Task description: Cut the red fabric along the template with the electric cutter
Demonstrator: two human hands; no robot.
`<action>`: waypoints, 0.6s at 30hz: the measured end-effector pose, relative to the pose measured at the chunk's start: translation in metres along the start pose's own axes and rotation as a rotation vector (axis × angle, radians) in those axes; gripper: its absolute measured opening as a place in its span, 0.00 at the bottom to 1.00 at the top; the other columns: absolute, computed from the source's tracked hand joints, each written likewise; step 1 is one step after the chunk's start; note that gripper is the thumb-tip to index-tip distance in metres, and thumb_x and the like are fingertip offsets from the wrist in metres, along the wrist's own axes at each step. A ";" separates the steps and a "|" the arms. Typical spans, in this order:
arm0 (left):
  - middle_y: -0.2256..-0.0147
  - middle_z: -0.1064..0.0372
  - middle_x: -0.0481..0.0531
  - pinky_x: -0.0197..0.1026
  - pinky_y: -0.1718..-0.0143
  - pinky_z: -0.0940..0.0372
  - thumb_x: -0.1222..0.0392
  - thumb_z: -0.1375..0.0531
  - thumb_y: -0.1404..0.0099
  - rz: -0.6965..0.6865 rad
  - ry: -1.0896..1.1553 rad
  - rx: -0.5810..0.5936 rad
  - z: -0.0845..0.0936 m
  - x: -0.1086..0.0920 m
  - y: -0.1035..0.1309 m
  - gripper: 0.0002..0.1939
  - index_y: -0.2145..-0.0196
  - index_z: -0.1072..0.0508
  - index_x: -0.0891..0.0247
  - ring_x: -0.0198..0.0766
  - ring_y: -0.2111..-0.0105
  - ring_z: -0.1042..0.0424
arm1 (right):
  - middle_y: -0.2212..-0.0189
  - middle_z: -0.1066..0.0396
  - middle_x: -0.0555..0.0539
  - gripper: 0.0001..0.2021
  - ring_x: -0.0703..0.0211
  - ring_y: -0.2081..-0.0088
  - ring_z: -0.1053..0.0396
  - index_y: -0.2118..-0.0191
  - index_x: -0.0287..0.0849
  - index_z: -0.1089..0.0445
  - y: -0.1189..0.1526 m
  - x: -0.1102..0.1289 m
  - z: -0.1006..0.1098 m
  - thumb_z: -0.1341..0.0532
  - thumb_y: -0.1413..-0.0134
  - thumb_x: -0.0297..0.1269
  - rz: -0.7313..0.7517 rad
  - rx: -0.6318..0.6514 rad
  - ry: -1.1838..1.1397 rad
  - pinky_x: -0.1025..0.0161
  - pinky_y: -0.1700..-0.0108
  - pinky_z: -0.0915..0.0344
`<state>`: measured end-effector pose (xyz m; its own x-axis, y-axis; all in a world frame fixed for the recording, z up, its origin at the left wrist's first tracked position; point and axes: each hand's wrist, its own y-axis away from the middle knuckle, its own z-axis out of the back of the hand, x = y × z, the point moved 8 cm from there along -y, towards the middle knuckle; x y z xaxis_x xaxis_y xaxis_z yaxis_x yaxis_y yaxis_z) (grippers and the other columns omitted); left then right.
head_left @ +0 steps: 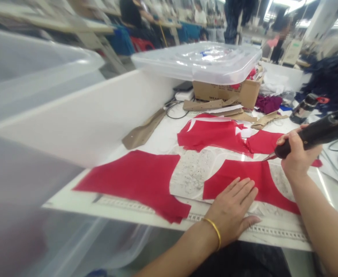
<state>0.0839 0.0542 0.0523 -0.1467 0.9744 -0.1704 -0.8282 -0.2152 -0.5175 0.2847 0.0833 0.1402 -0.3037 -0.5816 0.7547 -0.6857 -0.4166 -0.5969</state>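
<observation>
My left hand (pixel 232 207), with a gold bangle at the wrist, lies flat with fingers stretched on the lower edge of a red fabric piece (pixel 244 175). My right hand (pixel 298 157) is wrapped round a black handheld tool (pixel 316 134), whose thin pointed tip touches the upper edge of that same piece. To the left lies a larger red fabric piece (pixel 131 175) along the table's front edge. Further back are more red pieces (pixel 212 134), with white paper on them.
Brown paper patterns (pixel 144 130) lie at the back of the white table (pixel 67 204). Behind stands a cardboard box (pixel 223 94) under a clear plastic lid (pixel 198 63). A dark bottle (pixel 304 107) and dark fabric (pixel 330 77) are at right; a clear bin (pixel 36 69) at left. People sit in the background.
</observation>
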 end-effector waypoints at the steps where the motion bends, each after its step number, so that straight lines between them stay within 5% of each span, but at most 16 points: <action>1: 0.42 0.26 0.66 0.56 0.36 0.33 0.42 0.53 0.21 -0.002 0.002 -0.002 0.000 0.000 0.000 0.32 0.41 0.28 0.73 0.53 0.39 0.28 | 0.80 0.31 0.58 0.11 0.63 0.82 0.32 0.66 0.45 0.36 0.000 -0.001 0.001 0.31 0.49 0.35 -0.006 -0.001 0.013 0.62 0.77 0.32; 7: 0.45 0.25 0.63 0.54 0.38 0.31 0.49 0.53 0.20 0.037 -0.014 -0.062 0.017 0.006 0.000 0.25 0.42 0.27 0.71 0.50 0.42 0.28 | 0.80 0.33 0.60 0.12 0.62 0.82 0.32 0.64 0.46 0.37 0.001 -0.003 0.002 0.32 0.49 0.36 -0.021 -0.015 0.060 0.62 0.78 0.32; 11: 0.55 0.24 0.61 0.52 0.48 0.28 0.61 0.52 0.22 0.287 -0.155 -0.141 0.043 0.046 0.013 0.18 0.46 0.25 0.68 0.48 0.53 0.27 | 0.78 0.32 0.60 0.16 0.62 0.82 0.31 0.61 0.45 0.38 -0.002 0.004 0.006 0.30 0.50 0.40 0.021 -0.065 0.047 0.62 0.77 0.31; 18: 0.61 0.28 0.58 0.49 0.59 0.32 0.61 0.51 0.24 0.527 -0.198 -0.039 0.074 0.116 0.046 0.17 0.54 0.21 0.63 0.48 0.61 0.32 | 0.77 0.31 0.59 0.21 0.60 0.81 0.29 0.60 0.47 0.40 -0.007 0.007 0.027 0.28 0.55 0.40 -0.008 -0.144 0.171 0.60 0.78 0.28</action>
<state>-0.0117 0.1622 0.0708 -0.6368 0.7275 -0.2553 -0.5957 -0.6745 -0.4361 0.3055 0.0628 0.1427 -0.3974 -0.4470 0.8014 -0.7721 -0.3092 -0.5553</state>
